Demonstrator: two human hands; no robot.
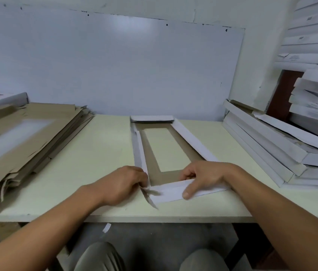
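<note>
A flat cardboard box blank [150, 151], brown inside with a rectangular window and white side flaps, lies lengthwise in the middle of the pale table [103, 151]. Its near white flap [171, 191] is folded up along the front edge. My left hand [123, 182] pinches the flap's near-left corner, where a small tab sticks out, blurred. My right hand [203, 177] holds the same flap further right, fingers curled behind the fold and thumb lying on its white outer face.
A stack of flat brown window blanks [23, 141] fills the table's left side. Folded white boxes [267, 145] are piled at the right, with more stacked higher [314, 45]. A white board [115, 65] leans on the wall behind. My knees show under the table edge.
</note>
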